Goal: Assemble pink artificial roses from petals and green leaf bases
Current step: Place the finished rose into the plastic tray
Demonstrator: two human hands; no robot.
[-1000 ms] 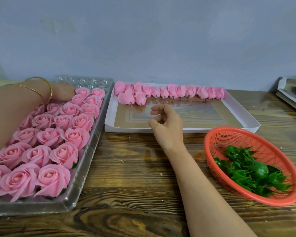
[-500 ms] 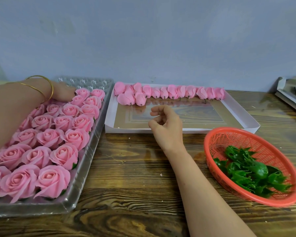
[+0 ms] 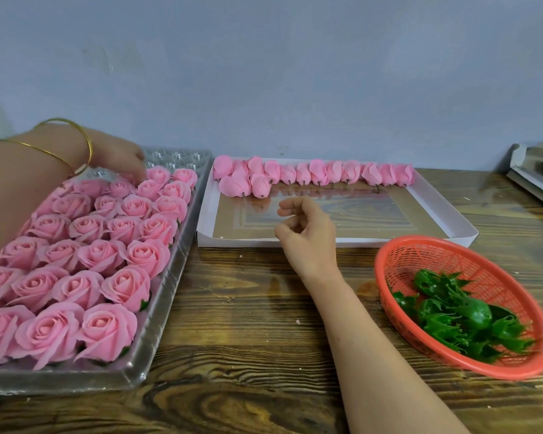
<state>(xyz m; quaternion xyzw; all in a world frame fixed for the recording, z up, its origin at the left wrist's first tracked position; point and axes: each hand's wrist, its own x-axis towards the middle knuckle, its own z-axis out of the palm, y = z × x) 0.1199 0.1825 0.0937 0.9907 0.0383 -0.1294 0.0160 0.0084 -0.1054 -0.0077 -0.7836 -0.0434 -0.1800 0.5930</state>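
Head view of a rose-assembly bench. The right hand (image 3: 308, 233) hovers over the near wall of the white tray (image 3: 326, 242), fingers loosely curled and grasping nothing. The unfinished pink petal heads (image 3: 318, 173) lie directly beyond its fingertips, on the far side. They form one row whose long axis runs left to right along the tray's far wall, with a few doubled up at the left end. Each head lies with its short stem pointing toward the near side. The right hand is clearly the nearer one to this row.

The left hand (image 3: 116, 158), wearing thin bangles (image 3: 85, 145), reaches down at the far end of the clear plastic tray (image 3: 157, 333), fingertips among the far rows of finished roses (image 3: 101, 255). Whether it pinches a rose or only touches one cannot be told.

The green leaf bases (image 3: 461, 314) are heaped in the red basket (image 3: 386, 255), near and to the right of the right forearm.

The bare tray floor between the right hand and the row gives open room for a forward reach. The judged constraints are the tray's low walls and the basket rim close beside the forearm. A strip of wooden table (image 3: 248, 308) separates the two trays.
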